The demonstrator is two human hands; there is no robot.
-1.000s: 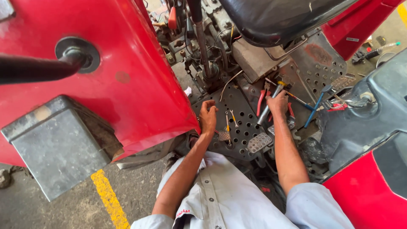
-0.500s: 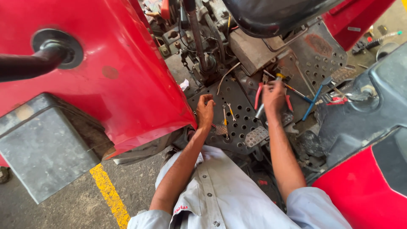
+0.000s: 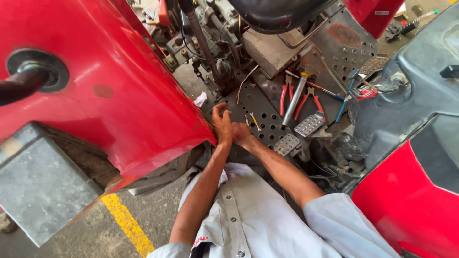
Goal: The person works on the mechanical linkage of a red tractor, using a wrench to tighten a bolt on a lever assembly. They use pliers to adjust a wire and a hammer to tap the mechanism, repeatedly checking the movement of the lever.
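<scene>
A large red fender [image 3: 114, 91] is seen far to the left of both hands, with a grey metal box [image 3: 40, 186] below it and a yellow floor stripe [image 3: 125, 224] lower still. The left hand [image 3: 221, 128] is pressed at the fender's lower right edge, on the near rim of the perforated metal floor plate [image 3: 260, 107]; its fingers are spread and curled onto the plate, and nothing is seen clamped in its grip. Just to its right, touching it, the right hand [image 3: 241, 134] is laid on the same plate edge; whether its grip is closed on anything cannot be told (the fingers are tucked behind the left hand). Immediately right of and above the right hand, a small spanner [image 3: 254, 121] is lying loose on the plate. Further right, two studded pedals [image 3: 301, 134] are seen, and beyond them a steel tube with a yellow tip [image 3: 294, 99] is laid between two pairs of red-handled pliers [image 3: 308, 102]. A blue-handled tool [image 3: 343, 104] is lying still further right, near the dark grey cover [image 3: 411, 86]. A black seat [image 3: 277, 14] is seen above, well away from both hands.
</scene>
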